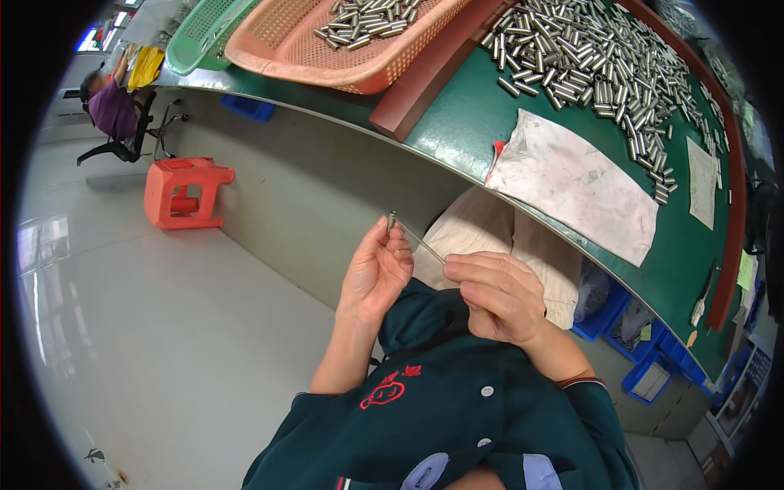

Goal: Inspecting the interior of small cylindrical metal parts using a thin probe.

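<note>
Between the thumb and fingers of my left hand (377,265) is a small metal cylinder (392,220), its end pointing up. My right hand (500,296) pinches a thin metal rod (423,243), which slants up and left so that its far tip comes close to the cylinder. Whether the rod's tip touches the cylinder I cannot tell. Both hands are in front of my body, short of the table's edge. Many similar metal cylinders (588,65) lie in a loose heap on the green table (445,122).
A stained white cloth (576,184) lies along the near table edge. Left of a brown wooden bar (433,77) are a pink basket (310,73) holding more cylinders and a green basket (192,49). Blue bins (649,380) sit below at right. A red stool (184,192) and a seated person (113,110) are at left.
</note>
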Demonstrator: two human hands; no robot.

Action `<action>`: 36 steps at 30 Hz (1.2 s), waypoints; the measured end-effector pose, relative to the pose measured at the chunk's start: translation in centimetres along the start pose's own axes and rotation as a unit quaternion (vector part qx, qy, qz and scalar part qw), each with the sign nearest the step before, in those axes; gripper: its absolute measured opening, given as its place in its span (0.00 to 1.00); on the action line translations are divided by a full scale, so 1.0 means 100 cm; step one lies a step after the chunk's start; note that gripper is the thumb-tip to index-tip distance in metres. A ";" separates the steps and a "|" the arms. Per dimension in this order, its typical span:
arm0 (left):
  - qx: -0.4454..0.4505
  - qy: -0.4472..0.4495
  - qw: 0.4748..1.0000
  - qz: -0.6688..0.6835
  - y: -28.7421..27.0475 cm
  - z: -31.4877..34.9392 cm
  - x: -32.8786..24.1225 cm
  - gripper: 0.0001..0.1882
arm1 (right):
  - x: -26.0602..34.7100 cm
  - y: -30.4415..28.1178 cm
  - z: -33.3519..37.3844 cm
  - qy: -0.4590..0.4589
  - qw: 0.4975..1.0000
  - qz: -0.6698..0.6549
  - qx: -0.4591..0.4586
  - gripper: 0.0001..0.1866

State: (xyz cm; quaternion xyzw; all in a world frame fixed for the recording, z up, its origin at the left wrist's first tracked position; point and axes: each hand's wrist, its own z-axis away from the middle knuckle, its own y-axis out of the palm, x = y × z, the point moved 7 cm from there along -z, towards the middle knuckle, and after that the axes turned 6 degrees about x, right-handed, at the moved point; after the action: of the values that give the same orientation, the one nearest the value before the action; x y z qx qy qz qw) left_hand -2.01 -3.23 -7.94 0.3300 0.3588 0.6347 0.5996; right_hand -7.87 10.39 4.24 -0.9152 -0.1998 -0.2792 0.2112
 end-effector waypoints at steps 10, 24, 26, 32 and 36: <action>0.039 -0.004 0.994 -0.098 0.008 0.003 0.010 0.05 | 0.000 0.004 0.000 0.005 0.999 0.021 0.025 0.13; 0.004 0.024 0.999 -0.048 0.004 0.002 0.000 0.06 | 0.007 -0.004 -0.003 -0.001 1.000 0.002 0.002 0.12; 0.006 0.023 0.999 -0.047 0.004 0.001 0.000 0.06 | 0.007 -0.004 -0.002 -0.001 1.000 0.001 -0.003 0.12; 0.019 0.009 0.998 -0.062 0.004 0.003 0.001 0.06 | 0.005 -0.003 -0.002 0.002 1.000 0.003 0.018 0.14; 0.017 0.005 0.997 -0.072 0.005 0.003 0.002 0.06 | 0.004 -0.003 0.001 -0.013 1.000 0.005 0.008 0.17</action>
State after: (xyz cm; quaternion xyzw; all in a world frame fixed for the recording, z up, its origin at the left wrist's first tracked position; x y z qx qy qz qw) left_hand -2.06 -3.04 -7.33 0.3105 0.3954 0.5852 0.6363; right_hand -7.63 10.86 4.49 -0.9181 -0.2000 -0.2641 0.2176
